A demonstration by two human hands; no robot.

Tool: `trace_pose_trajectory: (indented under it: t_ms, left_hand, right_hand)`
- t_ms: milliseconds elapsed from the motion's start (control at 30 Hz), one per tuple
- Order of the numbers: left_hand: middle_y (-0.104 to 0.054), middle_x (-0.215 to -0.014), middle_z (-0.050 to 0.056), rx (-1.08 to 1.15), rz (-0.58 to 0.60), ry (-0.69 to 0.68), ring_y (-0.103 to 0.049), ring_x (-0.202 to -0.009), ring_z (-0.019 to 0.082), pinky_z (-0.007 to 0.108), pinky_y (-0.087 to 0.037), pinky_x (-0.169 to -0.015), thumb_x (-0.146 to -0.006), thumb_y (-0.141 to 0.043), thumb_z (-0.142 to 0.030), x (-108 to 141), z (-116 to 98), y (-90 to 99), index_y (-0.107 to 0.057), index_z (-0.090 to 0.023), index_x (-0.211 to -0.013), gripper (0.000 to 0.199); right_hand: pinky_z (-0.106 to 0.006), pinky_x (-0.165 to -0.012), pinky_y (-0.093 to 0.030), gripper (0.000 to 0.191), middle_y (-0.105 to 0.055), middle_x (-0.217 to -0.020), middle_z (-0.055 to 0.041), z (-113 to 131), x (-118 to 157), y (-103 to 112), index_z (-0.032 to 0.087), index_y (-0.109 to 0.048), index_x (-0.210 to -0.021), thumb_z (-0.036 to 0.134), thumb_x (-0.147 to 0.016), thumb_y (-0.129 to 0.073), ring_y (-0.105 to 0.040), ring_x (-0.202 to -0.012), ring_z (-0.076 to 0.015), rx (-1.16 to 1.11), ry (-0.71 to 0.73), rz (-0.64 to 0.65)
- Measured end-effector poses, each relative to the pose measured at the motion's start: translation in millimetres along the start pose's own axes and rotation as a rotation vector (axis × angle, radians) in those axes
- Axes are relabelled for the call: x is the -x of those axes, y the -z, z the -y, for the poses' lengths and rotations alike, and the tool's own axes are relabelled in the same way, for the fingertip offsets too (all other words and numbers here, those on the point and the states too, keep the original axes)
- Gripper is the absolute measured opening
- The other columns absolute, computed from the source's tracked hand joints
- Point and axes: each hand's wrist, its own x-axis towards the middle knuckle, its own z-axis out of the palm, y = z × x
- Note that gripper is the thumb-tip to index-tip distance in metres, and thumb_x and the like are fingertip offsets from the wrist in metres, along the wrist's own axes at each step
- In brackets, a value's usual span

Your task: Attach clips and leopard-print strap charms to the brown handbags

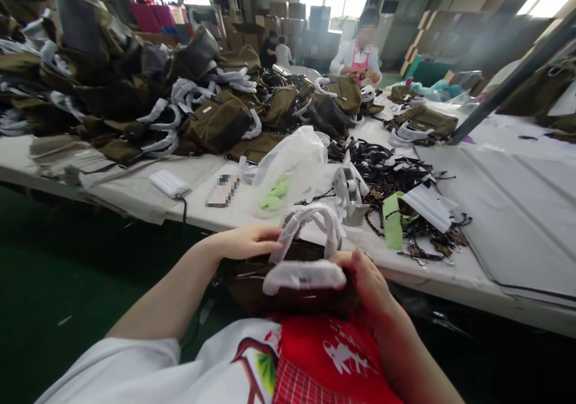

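A dark olive-brown bag [292, 305] is held against the red apron at the table's near edge. Its two handles [306, 276] are wrapped in white material, one arching up and the other folded toward me. My left hand [258, 240] grips the bag's left upper side, fingers pressed together beside the upright handle. On the right side, my right hand [362, 275] is closed on the bag's top edge near the handle ends. Just beyond the bag stands a grey metal tape dispenser [348, 194].
Olive bags [216, 122] are heaped across the table's left and back. A clear plastic bag [292, 164], a phone [222, 190], a white device [168, 183] and a pile of dark straps [382, 164] lie nearer. A person [357, 59] stands behind the table.
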Motion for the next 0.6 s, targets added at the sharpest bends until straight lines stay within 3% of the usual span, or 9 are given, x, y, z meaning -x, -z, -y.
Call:
trace_pose_trajectory:
  t_ms: [100, 167, 233, 333, 433, 600]
  left_hand:
    - [-0.073, -0.107, 0.005, -0.132, 0.098, -0.020, -0.067, -0.092, 0.022, 0.025, -0.052, -0.078, -0.074, -0.073, -0.035, 7.0, 1.0, -2.2, -0.068, -0.020, -0.116, 0.044]
    - [-0.073, -0.100, 0.004, -0.189, 0.110, -0.030, -0.066, -0.083, 0.020, 0.023, -0.051, -0.069, -0.072, -0.074, -0.034, 9.7, -0.5, -7.7, -0.070, -0.020, -0.111, 0.041]
    - [-0.074, -0.093, 0.002, -0.243, 0.092, -0.036, -0.065, -0.076, 0.018, 0.022, -0.049, -0.064, -0.071, -0.073, -0.031, 10.2, -2.0, -15.7, -0.073, -0.021, -0.103, 0.034]
    - [-0.070, -0.072, -0.002, -0.326, 0.027, 0.009, -0.060, -0.062, 0.016, 0.023, -0.043, -0.057, -0.068, -0.066, -0.020, 5.9, -0.2, -27.7, -0.074, -0.022, -0.085, 0.018]
    - [-0.065, -0.060, -0.001, -0.379, -0.120, 0.075, -0.056, -0.057, 0.015, 0.024, -0.039, -0.055, -0.070, -0.059, -0.018, -6.9, 8.9, -31.7, -0.069, -0.020, -0.065, 0.011]
    - [-0.059, -0.055, -0.002, -0.192, -0.361, 0.137, -0.056, -0.060, 0.016, 0.024, -0.039, -0.058, -0.067, -0.065, -0.027, -45.2, 37.3, -17.4, -0.066, -0.016, -0.058, 0.014]
  right_hand:
    - [-0.030, -0.067, -0.050, 0.064, -0.067, -0.064, -0.0054, 10.1, -4.3, 2.8, 0.018, -0.064, -0.056, 0.055, -0.099, -0.035, -0.062, -0.062, -0.0170, 0.020, -0.082, 0.244]
    - [-0.029, -0.075, -0.051, 0.037, -0.071, -0.078, -0.0047, 23.9, -6.8, 1.4, 0.018, -0.070, -0.068, 0.046, -0.090, -0.061, -0.065, -0.074, -0.0181, 0.198, -0.073, 0.313]
    - [-0.031, -0.085, -0.050, 0.019, -0.073, -0.094, -0.0047, 38.0, -8.5, -4.3, 0.020, -0.074, -0.086, 0.038, -0.080, -0.073, -0.066, -0.089, -0.0206, 0.371, -0.035, 0.298]
    - [-0.030, -0.085, -0.051, 0.023, -0.073, -0.103, -0.0037, 50.4, -10.7, -18.7, 0.023, -0.072, -0.105, 0.034, -0.085, -0.068, -0.067, -0.092, -0.0207, 0.451, -0.078, 0.360]
    - [-0.030, -0.087, -0.051, 0.026, -0.073, -0.109, -0.0033, 49.5, -14.4, -38.9, 0.025, -0.070, -0.113, 0.035, -0.095, -0.054, -0.068, -0.097, -0.0208, 0.463, -0.090, 0.420]
    - [-0.031, -0.085, -0.049, 0.030, -0.071, -0.095, -0.0071, 31.4, -13.6, -78.3, 0.017, -0.066, -0.099, 0.031, -0.101, -0.040, -0.066, -0.089, -0.0205, 0.647, 0.080, 0.520]
